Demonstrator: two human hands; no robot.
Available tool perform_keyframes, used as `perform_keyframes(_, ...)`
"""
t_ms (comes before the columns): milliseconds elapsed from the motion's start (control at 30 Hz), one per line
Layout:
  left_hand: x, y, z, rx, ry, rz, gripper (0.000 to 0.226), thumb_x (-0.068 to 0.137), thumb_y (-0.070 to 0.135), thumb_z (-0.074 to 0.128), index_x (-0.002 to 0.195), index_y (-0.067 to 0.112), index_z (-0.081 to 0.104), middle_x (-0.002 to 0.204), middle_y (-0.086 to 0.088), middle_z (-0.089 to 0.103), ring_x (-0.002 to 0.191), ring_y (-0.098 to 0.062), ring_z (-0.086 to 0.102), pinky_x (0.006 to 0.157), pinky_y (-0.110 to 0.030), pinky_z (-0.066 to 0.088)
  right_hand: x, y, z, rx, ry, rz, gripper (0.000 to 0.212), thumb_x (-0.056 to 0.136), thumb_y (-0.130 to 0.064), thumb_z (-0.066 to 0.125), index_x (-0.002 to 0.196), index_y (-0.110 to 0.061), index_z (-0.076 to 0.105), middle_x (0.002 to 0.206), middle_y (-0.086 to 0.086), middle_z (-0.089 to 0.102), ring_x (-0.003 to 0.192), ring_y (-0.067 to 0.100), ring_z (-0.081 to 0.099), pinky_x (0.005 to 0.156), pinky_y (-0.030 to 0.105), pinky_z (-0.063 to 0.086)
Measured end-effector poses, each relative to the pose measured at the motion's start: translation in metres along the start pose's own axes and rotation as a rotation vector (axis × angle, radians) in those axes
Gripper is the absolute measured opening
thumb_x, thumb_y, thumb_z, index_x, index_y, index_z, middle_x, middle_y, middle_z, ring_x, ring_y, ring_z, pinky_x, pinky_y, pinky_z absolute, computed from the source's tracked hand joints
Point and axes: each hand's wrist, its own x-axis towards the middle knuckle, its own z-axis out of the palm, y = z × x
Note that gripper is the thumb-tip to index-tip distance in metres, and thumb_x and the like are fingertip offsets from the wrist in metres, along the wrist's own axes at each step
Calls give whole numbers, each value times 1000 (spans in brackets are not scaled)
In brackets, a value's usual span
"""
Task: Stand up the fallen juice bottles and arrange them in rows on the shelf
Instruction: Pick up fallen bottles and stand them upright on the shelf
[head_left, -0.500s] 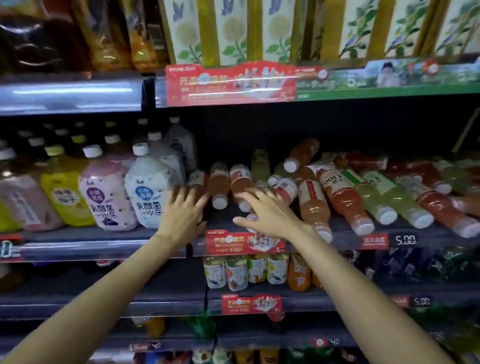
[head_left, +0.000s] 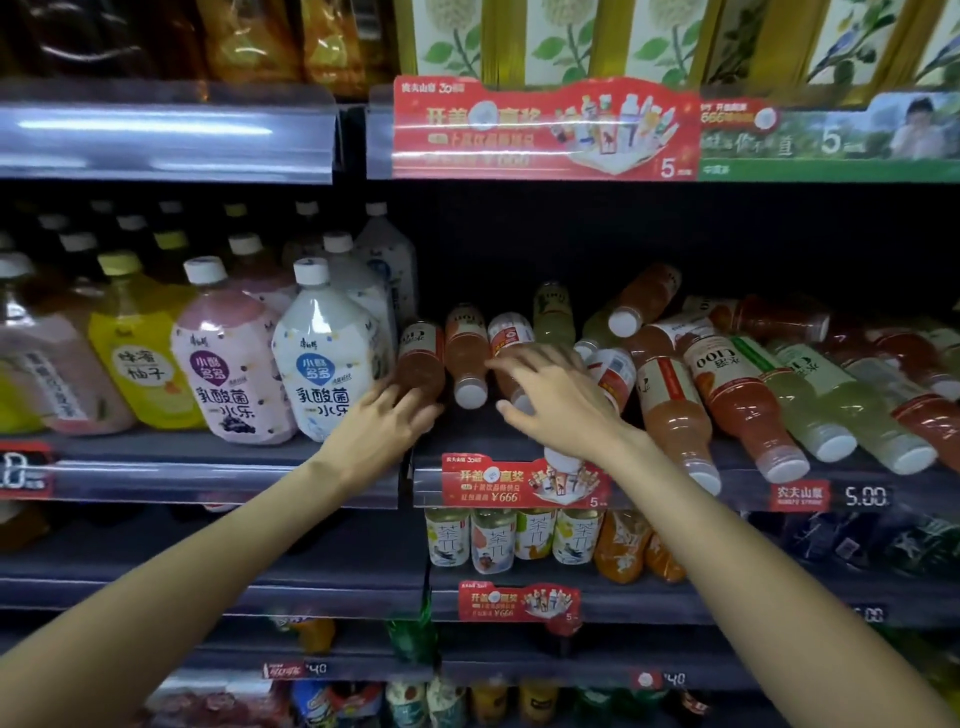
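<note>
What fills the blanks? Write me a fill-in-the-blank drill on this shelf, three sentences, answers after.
1. The juice bottles on the shelf right of the big white bottle are lying ____, not upright.
2. The left hand touches the ____-most fallen orange bottle.
3. The caps of the fallen bottles are ____ in colour.

Missing words: down; left; white

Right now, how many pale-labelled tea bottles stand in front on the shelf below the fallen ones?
4, in one row under the red tag: leftmost bottle, second bottle, third bottle, rightmost bottle. More may hide behind them.
</note>
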Motion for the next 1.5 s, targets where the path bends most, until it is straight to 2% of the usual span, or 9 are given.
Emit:
perform_keyframes(133,-1,-4,-12,-107,70,-110,58,69,-3,72,120,12,50,114,-15,63,89,-32,67,63,-37,57,27,-7,13,41,-119,-92,57,92,-29,52,145,-27,30,153,-4,26,142,19,15,113,44,13)
perform_keyframes(233,9,-7,-30,-121,130,-183,33,88,14,54,119,9,45,111,-18,62,76,-32,65,50,-35,51,37,-2,25,44,-220,-103,59,91,-31,55,145,-26,31,153,-3,26,143,19,14,114,47,12)
perform_keyframes(367,13,-6,-36,-168,168,-245,37,90,18,41,125,10,41,120,-19,58,81,-33,64,39,-29,37,37,9,38,38,-209,-125,57,88,-37,57,141,-27,36,148,-3,34,139,20,24,112,47,19)
perform_keyframes(633,41,-5,-40,-363,298,-433,47,95,37,38,133,11,46,123,-19,57,94,-37,62,59,-28,43,48,-1,27,450,60,-31,75,81,-36,69,144,-27,29,143,2,43,130,21,39,105,39,33)
perform_keyframes(867,67,-13,-63,-490,336,-732,50,98,42,44,135,8,47,117,-21,61,98,-40,60,76,-41,44,62,-26,29,873,-152,-16,79,72,-41,79,135,-27,33,122,-14,49,117,9,48,99,31,43)
perform_keyframes(1000,43,3,-59,-662,408,-633,64,94,34,59,147,14,31,131,-17,49,111,-26,55,87,-27,44,53,-28,29,806,-97,9,83,70,-57,73,137,-32,31,132,-4,53,118,11,52,98,35,46)
perform_keyframes(1133,13,27,-40,-650,420,-641,87,85,44,67,150,18,17,139,-9,41,123,-18,48,88,-29,51,50,-5,15,600,-261,-152,75,84,-34,68,146,-24,26,148,2,36,132,13,35,105,24,32)
perform_keyframes(1233,13,38,-30,-557,415,-717,97,77,55,68,149,20,14,139,-12,43,124,-24,46,92,-29,44,46,11,12,334,-244,-135,64,87,-21,59,145,-24,31,149,5,32,136,24,28,109,34,25)
perform_keyframes(1500,19,40,-27,-487,385,-783,100,74,29,80,150,22,15,127,-13,50,115,-21,38,85,-29,41,49,-12,25,-190,-254,-55,49,84,-50,58,129,-32,47,137,10,42,128,33,26,100,51,22)
